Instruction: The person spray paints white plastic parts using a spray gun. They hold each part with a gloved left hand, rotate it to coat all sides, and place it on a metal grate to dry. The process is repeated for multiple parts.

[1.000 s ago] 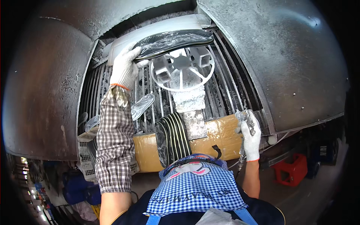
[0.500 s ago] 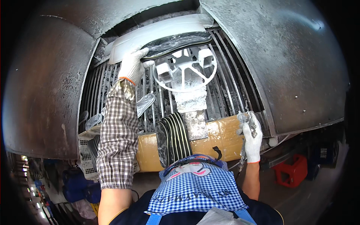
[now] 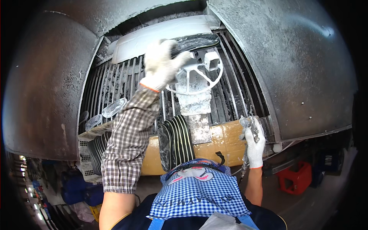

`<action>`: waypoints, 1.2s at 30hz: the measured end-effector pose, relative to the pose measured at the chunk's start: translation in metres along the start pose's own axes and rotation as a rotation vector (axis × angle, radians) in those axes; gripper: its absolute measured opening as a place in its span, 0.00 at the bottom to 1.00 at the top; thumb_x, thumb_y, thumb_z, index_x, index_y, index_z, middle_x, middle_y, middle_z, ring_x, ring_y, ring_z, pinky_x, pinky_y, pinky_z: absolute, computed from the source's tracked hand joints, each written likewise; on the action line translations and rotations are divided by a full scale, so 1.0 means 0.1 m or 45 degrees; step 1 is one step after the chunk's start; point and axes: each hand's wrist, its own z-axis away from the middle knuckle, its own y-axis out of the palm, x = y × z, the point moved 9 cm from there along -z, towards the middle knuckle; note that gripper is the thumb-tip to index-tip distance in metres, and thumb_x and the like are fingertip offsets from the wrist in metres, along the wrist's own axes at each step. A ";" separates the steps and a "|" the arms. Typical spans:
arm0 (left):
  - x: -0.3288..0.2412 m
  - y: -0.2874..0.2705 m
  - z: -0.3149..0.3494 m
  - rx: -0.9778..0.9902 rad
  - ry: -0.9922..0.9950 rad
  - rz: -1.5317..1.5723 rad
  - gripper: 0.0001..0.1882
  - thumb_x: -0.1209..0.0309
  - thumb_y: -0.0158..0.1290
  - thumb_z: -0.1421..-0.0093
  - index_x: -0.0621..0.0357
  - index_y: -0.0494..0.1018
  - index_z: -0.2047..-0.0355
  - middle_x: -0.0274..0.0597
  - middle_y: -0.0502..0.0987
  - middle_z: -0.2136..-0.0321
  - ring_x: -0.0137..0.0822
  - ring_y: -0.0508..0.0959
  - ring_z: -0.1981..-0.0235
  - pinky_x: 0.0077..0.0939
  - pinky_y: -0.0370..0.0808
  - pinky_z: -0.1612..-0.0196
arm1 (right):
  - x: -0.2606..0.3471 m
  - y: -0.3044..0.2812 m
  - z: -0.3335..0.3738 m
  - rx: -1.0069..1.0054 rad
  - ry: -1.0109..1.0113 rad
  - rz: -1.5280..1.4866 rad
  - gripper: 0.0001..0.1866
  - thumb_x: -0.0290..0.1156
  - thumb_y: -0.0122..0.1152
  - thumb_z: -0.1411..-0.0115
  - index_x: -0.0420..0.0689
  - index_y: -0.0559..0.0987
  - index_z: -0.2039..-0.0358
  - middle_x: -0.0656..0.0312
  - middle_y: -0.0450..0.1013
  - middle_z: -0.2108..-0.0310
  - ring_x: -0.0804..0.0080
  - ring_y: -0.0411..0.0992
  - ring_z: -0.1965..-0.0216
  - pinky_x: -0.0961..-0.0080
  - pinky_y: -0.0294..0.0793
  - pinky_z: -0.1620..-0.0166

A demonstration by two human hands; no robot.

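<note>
Sole [image 3: 201, 41], black and glossy, sits at the far side of the white wheel [image 3: 194, 68]; my left hand [image 3: 161, 64] overlaps its left end, grip unclear. My right hand [image 3: 256, 142], near right, clamps a grey spray gun [image 3: 245, 123].

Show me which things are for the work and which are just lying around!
Seems part of the work:
- long dark piece by the left hand
- metal tool in the right hand
- white wheel-shaped stand
- striped dark stack

Seems just lying around:
- red plastic thing
- blue things at lower left
</note>
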 end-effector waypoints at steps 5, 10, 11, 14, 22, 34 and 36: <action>-0.12 0.54 -0.19 0.256 -0.004 -0.196 0.29 0.45 0.68 0.45 0.60 0.82 0.60 0.55 0.80 0.60 0.52 0.78 0.52 0.48 0.76 0.49 | 0.08 0.06 0.01 0.025 -0.014 0.019 0.29 0.27 0.63 0.28 0.33 0.69 0.30 0.59 0.78 0.47 0.79 0.76 0.61 0.80 0.78 0.56; -0.02 0.61 -0.20 0.191 0.159 -0.148 0.17 0.58 0.63 0.41 0.58 0.82 0.59 0.54 0.80 0.58 0.55 0.79 0.53 0.49 0.78 0.50 | 0.03 -0.03 0.05 -0.035 -0.054 0.039 0.30 0.27 0.63 0.29 0.32 0.69 0.30 0.57 0.77 0.45 0.78 0.77 0.59 0.79 0.79 0.55; 0.03 0.61 -0.19 0.214 0.158 -0.120 0.14 0.61 0.62 0.40 0.57 0.81 0.59 0.54 0.80 0.58 0.55 0.79 0.53 0.48 0.78 0.50 | -0.01 -0.04 0.05 -0.035 -0.052 0.045 0.30 0.27 0.63 0.29 0.32 0.69 0.30 0.57 0.77 0.45 0.78 0.77 0.59 0.79 0.79 0.55; 0.09 0.57 -0.15 0.241 0.207 0.002 0.12 0.71 0.57 0.40 0.55 0.82 0.55 0.51 0.81 0.57 0.55 0.81 0.54 0.47 0.79 0.50 | -0.04 -0.05 0.07 -0.028 -0.049 0.078 0.30 0.27 0.64 0.29 0.32 0.69 0.30 0.56 0.78 0.44 0.78 0.76 0.59 0.78 0.79 0.54; 0.15 0.49 -0.13 0.420 0.231 0.101 0.28 0.85 0.54 0.43 0.56 0.79 0.41 0.49 0.81 0.46 0.49 0.82 0.47 0.35 0.80 0.43 | -0.07 0.07 0.03 0.046 -0.041 -0.019 0.30 0.28 0.63 0.28 0.32 0.68 0.29 0.57 0.78 0.45 0.78 0.76 0.57 0.78 0.79 0.52; 0.79 -0.20 1.38 -0.607 -0.845 1.029 0.24 0.83 0.55 0.35 0.67 0.73 0.38 0.48 0.82 0.45 0.39 0.83 0.47 0.33 0.80 0.41 | 0.67 0.58 -0.12 0.319 -0.095 -0.107 0.31 0.28 0.61 0.28 0.30 0.66 0.28 0.52 0.77 0.42 0.77 0.78 0.57 0.78 0.80 0.53; 0.80 0.04 1.75 -0.530 -1.261 1.242 0.25 0.75 0.61 0.34 0.64 0.72 0.38 0.44 0.81 0.51 0.35 0.81 0.53 0.28 0.79 0.45 | 0.82 0.78 -0.20 0.350 -0.113 -0.271 0.30 0.26 0.61 0.28 0.30 0.67 0.29 0.52 0.76 0.41 0.74 0.79 0.56 0.77 0.81 0.52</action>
